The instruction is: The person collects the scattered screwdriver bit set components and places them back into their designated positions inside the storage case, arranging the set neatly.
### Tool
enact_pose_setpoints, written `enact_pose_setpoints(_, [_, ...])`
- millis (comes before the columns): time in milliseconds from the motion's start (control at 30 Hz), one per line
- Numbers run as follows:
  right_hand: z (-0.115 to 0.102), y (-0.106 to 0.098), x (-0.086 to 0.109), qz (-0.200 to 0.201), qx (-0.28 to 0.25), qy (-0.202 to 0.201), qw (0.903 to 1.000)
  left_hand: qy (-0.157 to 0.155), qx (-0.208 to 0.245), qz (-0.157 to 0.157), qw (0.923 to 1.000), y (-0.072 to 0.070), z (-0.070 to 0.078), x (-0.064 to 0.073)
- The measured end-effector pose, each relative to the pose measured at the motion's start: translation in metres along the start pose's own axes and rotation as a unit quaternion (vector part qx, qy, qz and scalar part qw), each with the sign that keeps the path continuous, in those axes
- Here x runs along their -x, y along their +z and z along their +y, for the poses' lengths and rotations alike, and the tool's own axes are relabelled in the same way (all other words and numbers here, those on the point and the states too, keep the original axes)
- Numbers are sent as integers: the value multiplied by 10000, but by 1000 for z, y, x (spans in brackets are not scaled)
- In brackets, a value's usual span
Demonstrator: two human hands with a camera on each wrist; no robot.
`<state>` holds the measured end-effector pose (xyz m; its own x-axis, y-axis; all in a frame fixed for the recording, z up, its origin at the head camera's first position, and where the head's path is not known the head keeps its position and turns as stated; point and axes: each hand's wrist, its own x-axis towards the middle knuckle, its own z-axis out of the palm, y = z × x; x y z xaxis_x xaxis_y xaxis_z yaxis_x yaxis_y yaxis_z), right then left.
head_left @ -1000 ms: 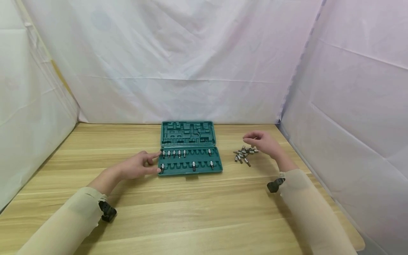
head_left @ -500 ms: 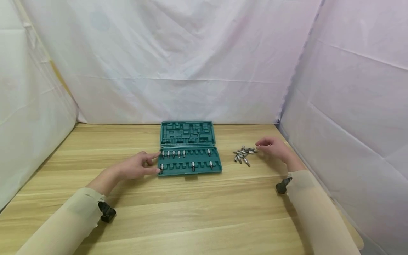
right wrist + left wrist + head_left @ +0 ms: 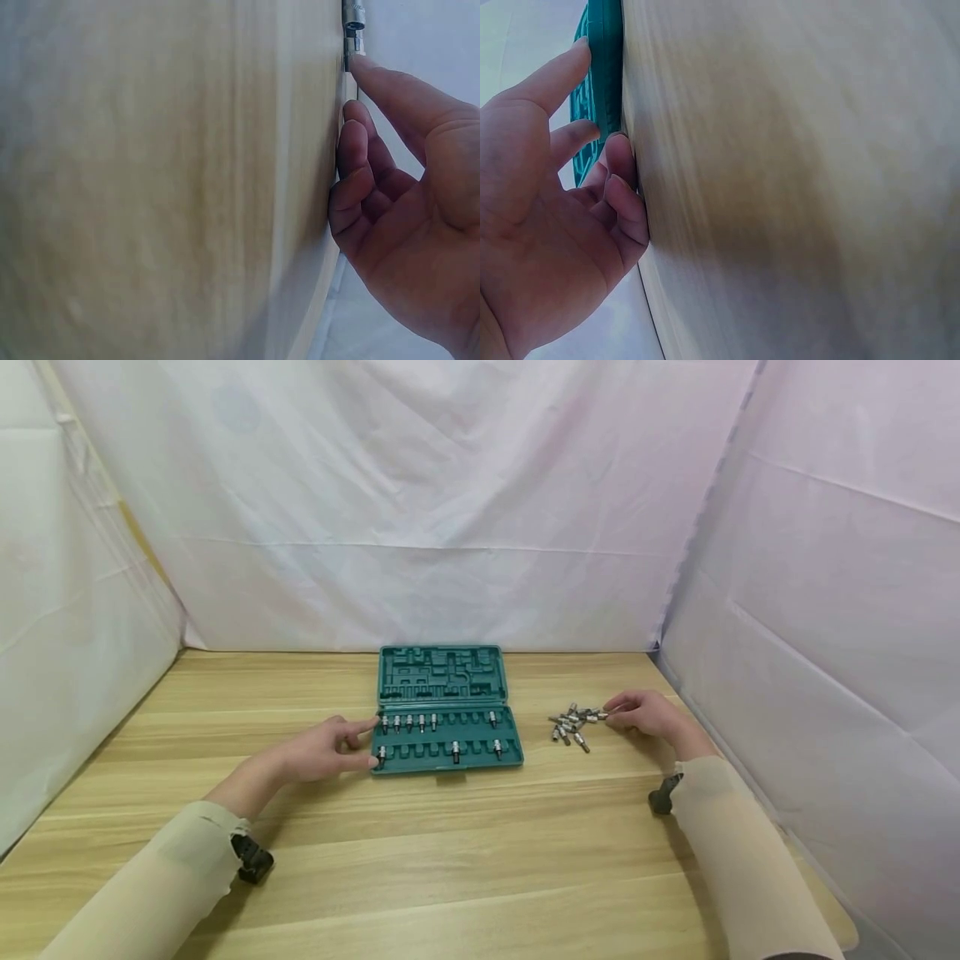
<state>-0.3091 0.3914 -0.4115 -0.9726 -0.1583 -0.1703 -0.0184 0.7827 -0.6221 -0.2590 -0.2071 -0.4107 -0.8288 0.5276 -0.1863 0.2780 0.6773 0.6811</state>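
Observation:
My left hand point(image 3: 318, 750) rests at the left side of a green plastic case point(image 3: 501, 733), which lies open. Its straight thumb and index finger touch the case's edge, while the other fingers fold in, as the left wrist view shows. Several bit sockets point(image 3: 455, 752) sit in the two rows of the case. Over at the right, my right hand point(image 3: 648, 717) pinches a bit socket point(image 3: 602, 716) at the near end of a loose pile of bit sockets point(image 3: 567, 724). In the right wrist view the thumb touches a socket point(image 3: 352, 46); the index fingertip is hidden.
The case's lid point(image 3: 442, 672) leans back with moulded recesses. White cloth point(image 3: 420, 527) hangs behind and at both sides of the wooden table point(image 3: 450, 860). Each sleeve carries a small black wrist camera point(image 3: 255, 860).
My right hand has come down from above the pile, shifting right and toward me to its right end. The left hand and the case have stayed in place.

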Motion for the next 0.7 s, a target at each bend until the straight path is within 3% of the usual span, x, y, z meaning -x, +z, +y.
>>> enact_pose_setpoints(400, [-2, -1, -1, 23, 336, -79, 9994, 43, -19, 15, 10000, 1, -1, 0])
enact_pose_setpoints(700, [9, -11, 8, 129, 57, 10, 9999, 3, -14, 20, 10000, 1, 0, 1])
